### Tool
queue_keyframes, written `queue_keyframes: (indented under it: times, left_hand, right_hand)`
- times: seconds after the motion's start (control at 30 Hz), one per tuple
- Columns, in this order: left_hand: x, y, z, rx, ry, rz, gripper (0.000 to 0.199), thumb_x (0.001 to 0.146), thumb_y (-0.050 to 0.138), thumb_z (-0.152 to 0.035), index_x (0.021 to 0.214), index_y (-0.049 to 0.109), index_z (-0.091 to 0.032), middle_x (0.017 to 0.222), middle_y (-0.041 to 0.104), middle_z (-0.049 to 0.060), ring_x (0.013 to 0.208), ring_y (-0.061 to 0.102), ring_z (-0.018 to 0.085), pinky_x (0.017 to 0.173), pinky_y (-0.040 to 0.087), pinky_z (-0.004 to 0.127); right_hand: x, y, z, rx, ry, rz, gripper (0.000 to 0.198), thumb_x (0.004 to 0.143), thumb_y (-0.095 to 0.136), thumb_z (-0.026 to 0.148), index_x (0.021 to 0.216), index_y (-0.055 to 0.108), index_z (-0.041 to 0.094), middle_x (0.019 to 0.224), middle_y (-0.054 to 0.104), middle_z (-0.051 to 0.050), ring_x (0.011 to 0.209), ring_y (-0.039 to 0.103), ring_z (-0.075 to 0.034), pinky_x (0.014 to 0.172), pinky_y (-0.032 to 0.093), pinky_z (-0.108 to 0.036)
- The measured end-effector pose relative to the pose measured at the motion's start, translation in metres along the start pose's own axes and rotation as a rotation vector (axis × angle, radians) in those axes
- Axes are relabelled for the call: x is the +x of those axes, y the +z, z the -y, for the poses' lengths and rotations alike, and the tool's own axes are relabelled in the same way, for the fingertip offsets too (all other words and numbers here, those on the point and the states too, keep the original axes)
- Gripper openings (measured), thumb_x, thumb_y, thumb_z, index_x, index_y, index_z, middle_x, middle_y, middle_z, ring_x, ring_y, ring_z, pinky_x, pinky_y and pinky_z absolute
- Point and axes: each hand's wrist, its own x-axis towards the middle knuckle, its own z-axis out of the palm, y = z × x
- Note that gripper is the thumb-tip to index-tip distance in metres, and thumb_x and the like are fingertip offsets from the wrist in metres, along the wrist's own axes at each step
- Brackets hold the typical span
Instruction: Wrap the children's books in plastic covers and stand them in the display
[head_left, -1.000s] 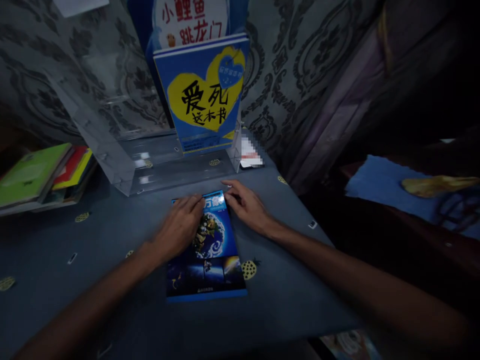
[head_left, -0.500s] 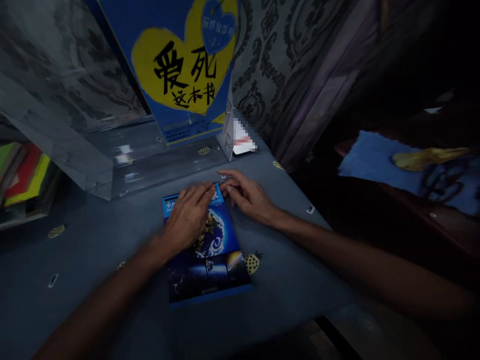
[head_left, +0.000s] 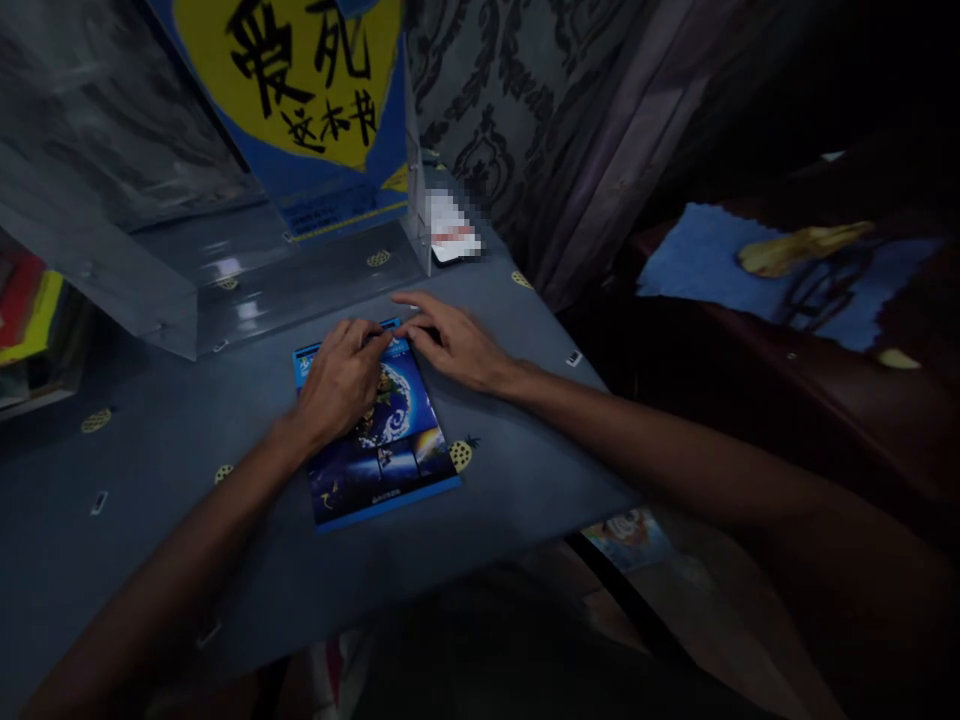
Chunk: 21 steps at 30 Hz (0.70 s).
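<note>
A blue book (head_left: 375, 465) with a planet picture on its cover lies shut and flat on the table. My left hand (head_left: 341, 385) rests palm down across the upper left of the cover, its fingers stretched toward the top edge. At the book's top right corner is my right hand (head_left: 454, 345), its fingers apart and pointing left. Its lower fingertips meet or nearly meet those of my left hand; whether they touch the book I cannot tell. The left hand hides much of the title and part of the planet.
Behind the book stands a clear acrylic rack (head_left: 161, 300) holding a blue and yellow book (head_left: 322, 170). A partly pixelated phone-like object (head_left: 450, 235) lies beside it. Stacked books (head_left: 37, 330) are at the left. A blue cloth (head_left: 690, 260) with a yellowish item (head_left: 795, 250) lies at the right.
My view has tilted down and shifted, so the table's front edge shows more. The left fingers look slightly more bent. Both hands stay at the upper part of the book.
</note>
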Motion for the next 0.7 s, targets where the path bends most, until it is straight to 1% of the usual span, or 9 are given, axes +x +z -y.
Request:
queue_keyframes:
  times: [0.13,0.23,0.37,0.53,0.6,0.7]
  left_hand:
    - [-0.007,-0.008,-0.013,-0.073,0.092,0.009,0.034,0.095,0.045,-0.011,0.119,0.068,-0.018,0.113,0.065,0.011,0.105,0.057,0.025,0.092,0.049,0.044]
    - [-0.019,-0.013,-0.031,-0.145,0.179,0.001,0.033,0.096,0.045,-0.010,0.118,0.069,-0.018,0.111,0.066,0.011,0.105,0.058,0.025,0.093,0.050,0.044]
    - [-0.039,-0.021,-0.056,-0.207,0.288,0.012,0.032,0.098,0.045,-0.008,0.119,0.068,-0.014,0.111,0.067,0.013,0.105,0.060,0.025,0.092,0.052,0.044]
    - [-0.060,-0.034,-0.076,-0.244,0.342,0.110,0.044,0.092,0.045,0.001,0.127,0.064,-0.018,0.119,0.067,0.012,0.112,0.058,0.024,0.099,0.051,0.047]
    - [-0.065,-0.038,-0.079,-0.240,0.356,0.148,0.049,0.090,0.046,0.002,0.130,0.063,-0.019,0.122,0.066,0.012,0.116,0.057,0.025,0.101,0.051,0.049]
    - [-0.068,-0.039,-0.080,-0.233,0.354,0.164,0.050,0.090,0.047,0.002,0.132,0.063,-0.021,0.125,0.066,0.011,0.119,0.056,0.026,0.103,0.050,0.049]
  right_hand:
    - [0.002,0.003,-0.005,-0.013,-0.031,-0.015,0.042,0.097,0.045,0.014,0.139,0.050,0.016,0.103,0.076,-0.004,0.106,0.070,-0.020,0.097,0.051,-0.037]
    - [0.003,0.005,-0.008,-0.023,-0.062,-0.020,0.041,0.098,0.043,0.013,0.138,0.050,0.016,0.101,0.076,-0.004,0.108,0.070,-0.019,0.098,0.050,-0.037]
    - [0.003,0.005,-0.006,-0.059,-0.080,-0.018,0.039,0.096,0.043,0.012,0.134,0.052,0.015,0.104,0.077,-0.006,0.107,0.071,-0.020,0.097,0.051,-0.037]
    - [0.003,0.005,-0.004,-0.125,-0.060,-0.036,0.036,0.096,0.045,0.012,0.130,0.056,0.015,0.104,0.077,-0.007,0.105,0.071,-0.021,0.096,0.052,-0.038]
    - [0.002,0.005,-0.003,-0.136,-0.062,-0.040,0.035,0.097,0.044,0.013,0.129,0.057,0.015,0.105,0.077,-0.007,0.105,0.071,-0.021,0.097,0.051,-0.038]
    - [0.002,0.006,-0.003,-0.156,-0.071,-0.034,0.036,0.099,0.042,0.014,0.132,0.056,0.015,0.107,0.076,-0.007,0.106,0.070,-0.021,0.098,0.051,-0.038]
